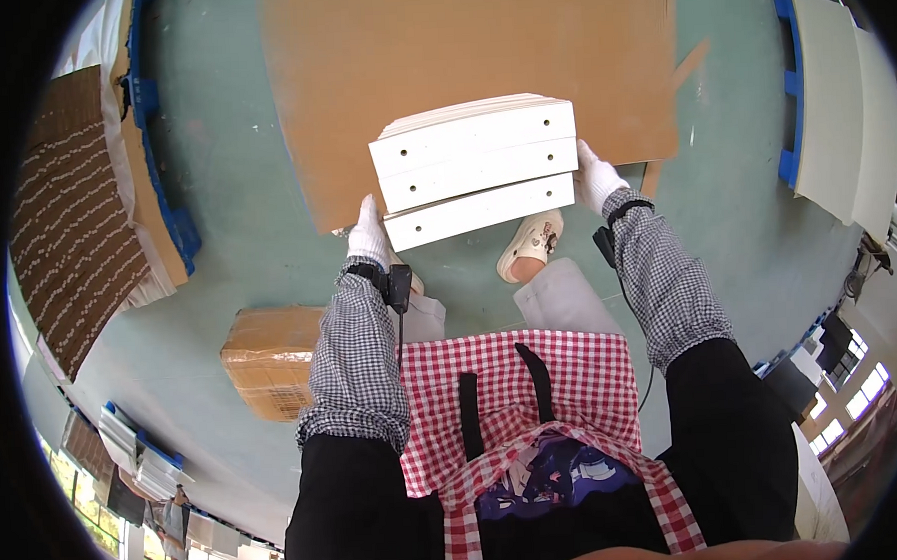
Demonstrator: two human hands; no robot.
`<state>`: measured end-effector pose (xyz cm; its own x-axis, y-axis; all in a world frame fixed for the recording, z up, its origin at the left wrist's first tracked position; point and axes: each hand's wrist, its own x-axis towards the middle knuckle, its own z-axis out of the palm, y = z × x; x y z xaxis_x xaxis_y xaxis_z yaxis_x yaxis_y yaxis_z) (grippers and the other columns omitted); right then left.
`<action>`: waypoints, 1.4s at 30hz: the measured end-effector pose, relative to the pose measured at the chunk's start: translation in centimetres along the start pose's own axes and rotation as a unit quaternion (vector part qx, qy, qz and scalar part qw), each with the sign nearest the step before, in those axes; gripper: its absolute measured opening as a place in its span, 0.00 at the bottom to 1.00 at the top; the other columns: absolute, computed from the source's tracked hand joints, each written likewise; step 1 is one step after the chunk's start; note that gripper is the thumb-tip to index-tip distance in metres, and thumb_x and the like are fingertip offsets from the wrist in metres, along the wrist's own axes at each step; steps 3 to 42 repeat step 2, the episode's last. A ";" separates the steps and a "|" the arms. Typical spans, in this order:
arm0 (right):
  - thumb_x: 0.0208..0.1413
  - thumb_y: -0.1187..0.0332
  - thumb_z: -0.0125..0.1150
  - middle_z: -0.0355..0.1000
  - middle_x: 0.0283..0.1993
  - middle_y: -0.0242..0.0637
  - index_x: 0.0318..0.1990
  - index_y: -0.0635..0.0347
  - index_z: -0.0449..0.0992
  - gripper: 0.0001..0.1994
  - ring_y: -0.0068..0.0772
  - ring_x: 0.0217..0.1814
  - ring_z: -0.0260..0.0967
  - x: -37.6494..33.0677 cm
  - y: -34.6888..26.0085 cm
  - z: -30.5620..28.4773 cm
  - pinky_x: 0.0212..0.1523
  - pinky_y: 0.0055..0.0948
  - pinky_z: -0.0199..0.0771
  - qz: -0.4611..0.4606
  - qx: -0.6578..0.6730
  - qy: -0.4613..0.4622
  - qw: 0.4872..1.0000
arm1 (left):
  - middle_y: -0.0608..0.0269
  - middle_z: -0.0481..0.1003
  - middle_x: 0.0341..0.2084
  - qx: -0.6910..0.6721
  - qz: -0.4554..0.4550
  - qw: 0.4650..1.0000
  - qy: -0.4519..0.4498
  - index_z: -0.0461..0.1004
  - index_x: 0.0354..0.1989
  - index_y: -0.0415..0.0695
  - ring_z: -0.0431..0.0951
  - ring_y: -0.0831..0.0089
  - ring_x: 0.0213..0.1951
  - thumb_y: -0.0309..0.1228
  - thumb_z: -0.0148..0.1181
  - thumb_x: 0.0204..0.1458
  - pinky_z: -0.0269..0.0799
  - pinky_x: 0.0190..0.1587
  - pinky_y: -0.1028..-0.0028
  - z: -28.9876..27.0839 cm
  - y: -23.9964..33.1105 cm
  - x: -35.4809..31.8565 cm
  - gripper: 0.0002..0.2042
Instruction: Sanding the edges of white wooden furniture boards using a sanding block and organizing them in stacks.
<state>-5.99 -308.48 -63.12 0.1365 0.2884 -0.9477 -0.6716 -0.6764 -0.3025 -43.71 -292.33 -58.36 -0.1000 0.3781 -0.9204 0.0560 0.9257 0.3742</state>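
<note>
Fingers (370,226) hidden behind white boards (476,169) (both hands).

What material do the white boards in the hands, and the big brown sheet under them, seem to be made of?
The stacked white flat boards look like laminated wood panel: smooth matte faces, small drilled edge holes. The large brown floor sheet looks like cardboard: dull, thin, torn-looking corner.

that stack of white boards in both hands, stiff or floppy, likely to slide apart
Probably stiff: the white boards stay flat, held only at their ends by the left hand and right hand. Loosely stacked with smooth faces, they might slip. Likely heavy.
</note>
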 end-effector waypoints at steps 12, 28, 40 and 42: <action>0.67 0.48 0.36 0.61 0.66 0.47 0.67 0.62 0.56 0.29 0.43 0.65 0.60 7.1 2.3 -7.0 0.65 0.45 0.60 -0.163 -0.096 -0.102 0.977 | 0.56 0.62 0.64 -0.105 -0.118 0.984 -0.087 0.59 0.66 0.47 0.61 0.67 0.64 0.55 0.48 0.59 0.54 0.66 0.69 5.2 2.0 -0.8 0.32; 0.67 0.48 0.36 0.61 0.66 0.47 0.67 0.62 0.56 0.29 0.43 0.65 0.60 7.1 2.3 -7.0 0.65 0.45 0.60 -0.163 -0.096 -0.102 0.977 | 0.56 0.62 0.64 -0.105 -0.118 0.984 -0.087 0.59 0.66 0.47 0.61 0.67 0.64 0.55 0.48 0.59 0.54 0.66 0.69 5.2 2.0 -0.8 0.32; 0.67 0.48 0.36 0.61 0.66 0.47 0.67 0.62 0.56 0.29 0.43 0.65 0.60 7.1 2.3 -7.0 0.65 0.45 0.60 -0.163 -0.096 -0.102 0.977 | 0.56 0.62 0.64 -0.105 -0.118 0.984 -0.087 0.59 0.66 0.47 0.61 0.67 0.64 0.55 0.48 0.59 0.54 0.66 0.69 5.2 2.0 -0.8 0.32; 0.67 0.48 0.36 0.61 0.66 0.47 0.67 0.62 0.56 0.29 0.43 0.65 0.60 7.1 2.3 -7.0 0.65 0.45 0.60 -0.163 -0.096 -0.102 0.977 | 0.56 0.62 0.64 -0.105 -0.118 0.984 -0.087 0.59 0.66 0.47 0.61 0.67 0.64 0.55 0.48 0.59 0.54 0.66 0.69 5.2 2.0 -0.8 0.32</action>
